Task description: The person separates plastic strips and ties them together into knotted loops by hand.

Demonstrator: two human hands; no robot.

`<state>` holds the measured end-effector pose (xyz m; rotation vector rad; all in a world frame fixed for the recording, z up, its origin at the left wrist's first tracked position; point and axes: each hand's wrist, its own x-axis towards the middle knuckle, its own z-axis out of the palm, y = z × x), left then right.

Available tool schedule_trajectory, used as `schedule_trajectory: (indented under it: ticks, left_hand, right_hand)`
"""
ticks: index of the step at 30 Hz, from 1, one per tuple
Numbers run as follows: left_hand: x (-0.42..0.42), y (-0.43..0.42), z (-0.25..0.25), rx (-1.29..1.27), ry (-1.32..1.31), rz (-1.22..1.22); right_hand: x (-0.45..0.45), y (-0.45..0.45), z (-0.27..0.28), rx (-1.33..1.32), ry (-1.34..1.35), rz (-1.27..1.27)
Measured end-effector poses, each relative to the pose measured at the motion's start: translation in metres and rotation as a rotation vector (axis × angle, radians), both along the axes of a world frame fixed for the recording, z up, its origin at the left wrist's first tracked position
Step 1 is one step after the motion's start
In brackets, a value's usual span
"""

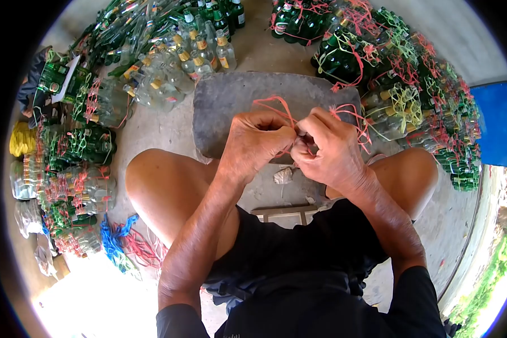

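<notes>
Some thin, looping red string (287,109) pinched: left hand (252,139), right hand (335,147).

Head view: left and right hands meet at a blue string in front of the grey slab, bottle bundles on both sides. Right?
One error: the string is red, not blue; the head view shows it. The left hand and right hand do meet at it in front of the grey slab, with bottle bundles on both sides.

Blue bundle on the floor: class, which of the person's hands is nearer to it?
Left. The left hand, ahead and to the right of the blue bundle, is apart from it; the right hand is farther right.
</notes>
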<state>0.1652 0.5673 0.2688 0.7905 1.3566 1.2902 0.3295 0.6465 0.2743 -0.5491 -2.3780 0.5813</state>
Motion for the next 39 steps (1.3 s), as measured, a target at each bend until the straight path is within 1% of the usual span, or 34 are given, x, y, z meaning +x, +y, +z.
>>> schedule_trajectory:
  ticks: [2,4,7,10,13,16,19,23,29,35,39]
  left_hand:
    - [0.0,0.0,-0.003,-0.009,-0.048,-0.002]
    - [0.0,0.001,-0.006,-0.012,-0.002,0.003]
    - [0.0,0.002,-0.01,-0.006,0.009,0.02]
    - [0.0,0.002,-0.012,0.013,0.059,0.015]
    - [0.0,0.002,-0.013,0.028,0.146,0.016]
    - [0.003,0.003,-0.014,0.02,0.217,0.021]
    - [0.007,0.003,-0.012,-0.024,0.28,0.02]
    - [0.008,0.005,-0.011,-0.061,0.323,0.0]
    - [0.007,0.006,-0.011,-0.049,0.252,-0.024]
    - [0.008,0.007,-0.02,-0.085,0.014,-0.02]
    - [0.009,0.006,-0.017,-0.122,-0.061,-0.006]
  right_hand:
    - [0.0,0.001,-0.003,-0.091,0.034,0.01]
    - [0.001,0.002,-0.006,-0.181,0.075,0.03]
    - [0.003,0.004,-0.006,-0.225,0.071,0.027]
    - [0.001,0.006,-0.004,-0.047,0.015,0.037]
    - [0.002,0.005,-0.003,0.059,-0.058,0.005]
    - [0.001,0.006,-0.005,0.192,-0.062,0.009]
    - [0.001,0.006,-0.007,0.218,-0.095,0.008]
    - [0.001,0.002,-0.009,0.179,-0.145,-0.007]
    - [0.004,0.003,-0.01,0.129,-0.133,-0.002]
    - [0.007,0.002,-0.013,0.12,-0.107,0.008]
    - [0.009,0.002,-0.019,0.055,-0.053,0.011]
